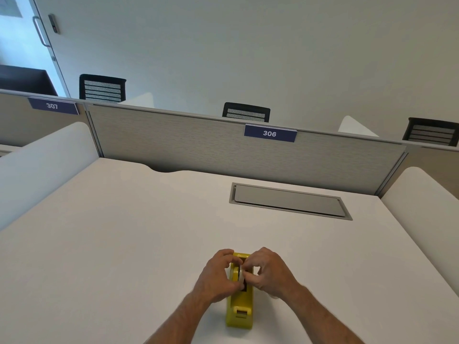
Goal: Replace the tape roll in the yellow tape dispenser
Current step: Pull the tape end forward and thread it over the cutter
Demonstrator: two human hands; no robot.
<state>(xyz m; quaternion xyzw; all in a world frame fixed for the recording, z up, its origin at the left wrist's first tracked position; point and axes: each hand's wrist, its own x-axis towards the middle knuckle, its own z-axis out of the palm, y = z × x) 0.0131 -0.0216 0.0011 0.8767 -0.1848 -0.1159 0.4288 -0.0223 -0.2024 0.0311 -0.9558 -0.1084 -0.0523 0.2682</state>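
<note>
The yellow tape dispenser [239, 309] stands on the white desk [124, 244] near its front edge, its cutter end toward me. A pale tape roll [237, 273] sits upright in the dispenser's well. My left hand [216, 278] presses against the roll and the dispenser's left side, fingers curled over the top. My right hand [269, 271] pinches the roll from the right with thumb and fingertips. Both hands hide most of the roll and the well.
A grey cable hatch [288, 201] is set into the desk at the back right. A grey partition [198, 142] labelled 306 closes the far side, and white side panels [44, 160] flank the desk. Black chairs [246, 112] stand beyond.
</note>
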